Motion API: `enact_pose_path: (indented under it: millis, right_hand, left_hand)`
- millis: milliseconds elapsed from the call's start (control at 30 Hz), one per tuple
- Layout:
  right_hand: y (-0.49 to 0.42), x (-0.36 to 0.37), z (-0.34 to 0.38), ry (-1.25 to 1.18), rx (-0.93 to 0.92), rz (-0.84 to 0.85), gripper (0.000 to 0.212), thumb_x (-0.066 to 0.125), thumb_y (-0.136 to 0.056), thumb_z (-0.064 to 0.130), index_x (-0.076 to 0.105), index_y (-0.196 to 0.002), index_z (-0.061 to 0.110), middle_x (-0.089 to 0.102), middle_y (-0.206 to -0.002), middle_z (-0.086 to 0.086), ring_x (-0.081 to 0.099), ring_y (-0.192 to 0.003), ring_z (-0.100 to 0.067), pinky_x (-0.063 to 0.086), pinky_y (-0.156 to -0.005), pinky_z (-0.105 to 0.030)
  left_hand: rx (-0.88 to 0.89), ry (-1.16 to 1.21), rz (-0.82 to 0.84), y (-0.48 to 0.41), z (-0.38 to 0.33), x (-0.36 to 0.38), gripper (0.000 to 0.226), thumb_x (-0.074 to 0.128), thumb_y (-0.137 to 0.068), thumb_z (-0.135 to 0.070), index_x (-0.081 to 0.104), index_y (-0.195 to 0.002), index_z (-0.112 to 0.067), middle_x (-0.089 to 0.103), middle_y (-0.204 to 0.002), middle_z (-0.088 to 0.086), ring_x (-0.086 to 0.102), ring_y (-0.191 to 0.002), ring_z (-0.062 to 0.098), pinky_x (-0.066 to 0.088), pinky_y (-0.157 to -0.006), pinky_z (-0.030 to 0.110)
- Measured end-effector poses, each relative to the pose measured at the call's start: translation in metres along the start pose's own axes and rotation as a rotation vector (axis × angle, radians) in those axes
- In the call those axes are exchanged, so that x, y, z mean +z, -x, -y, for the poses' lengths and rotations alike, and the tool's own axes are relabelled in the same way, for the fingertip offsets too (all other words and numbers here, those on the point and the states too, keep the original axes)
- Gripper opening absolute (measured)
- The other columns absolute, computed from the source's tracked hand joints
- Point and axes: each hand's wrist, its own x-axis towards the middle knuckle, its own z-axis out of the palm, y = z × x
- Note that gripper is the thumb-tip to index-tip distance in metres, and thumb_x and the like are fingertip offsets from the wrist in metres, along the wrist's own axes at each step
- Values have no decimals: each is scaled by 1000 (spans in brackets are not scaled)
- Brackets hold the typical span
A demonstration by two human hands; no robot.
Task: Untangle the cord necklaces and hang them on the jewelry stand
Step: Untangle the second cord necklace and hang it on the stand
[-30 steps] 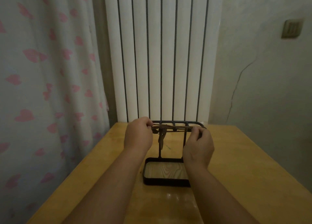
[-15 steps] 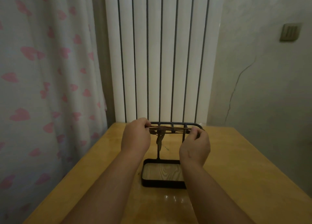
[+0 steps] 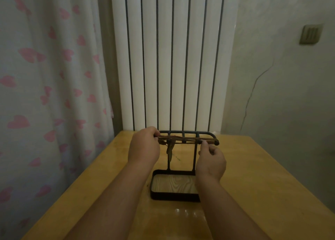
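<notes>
Two hands work at one black jewelry stand (image 3: pixel 194 157) on the tabletop (image 3: pixel 262 176). The left hand (image 3: pixel 144 147) grips the left end of the cord necklaces (image 3: pixel 190 141), which stretch from it toward the right hand (image 3: pixel 211 162) along the stand's top rail; the strands are too fine to count. One pendant (image 3: pixel 169 152) hangs just beside the left hand. The right hand's fingers are curled, thumb tip at the cords; whether it pinches them, I cannot tell.
</notes>
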Motion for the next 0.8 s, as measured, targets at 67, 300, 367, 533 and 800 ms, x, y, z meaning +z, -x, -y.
enact_pose_path:
  millis: [67,300,367,533,800]
  right_hand:
    - [-1,-2,-2,-7,19,23,13,55,-96,37,59,-90,26,64,-89,4,57,-85,-11,47,-74,-34]
    - [-7,-11,-3,59,-23,196,21,47,-100,36,61,-88,26,63,-87,4,55,-82,-10,43,-68,-31]
    - [-6,-16,-5,78,-79,249,22,46,-101,33,59,-83,33,63,-87,7,57,-85,-9,44,-68,-28]
    - [-3,-21,-13,139,-131,363,26,39,-104,26,57,-97,42,60,-96,17,54,-93,-6,45,-79,-29]
    - [-8,-26,-28,201,-162,349,30,44,-103,25,58,-129,24,61,-108,12,57,-109,-14,50,-95,-39]
  left_hand:
    - [-1,-2,1,0,-1,0,26,51,-99,-9,67,-119,-15,67,-109,5,53,-88,10,38,-66,15]
    - [2,4,-5,0,1,0,26,50,-100,-9,66,-120,-15,67,-110,5,52,-88,9,37,-67,16]
    - [1,9,-14,1,1,1,26,50,-100,-9,67,-119,-15,67,-110,5,52,-88,9,38,-68,17]
    - [-9,36,-51,5,3,5,25,49,-101,-12,67,-118,-16,67,-107,3,54,-87,9,35,-60,13]
    - [57,-6,-68,22,9,13,40,54,-96,-7,59,-131,-25,54,-142,-4,49,-129,18,49,-99,36]
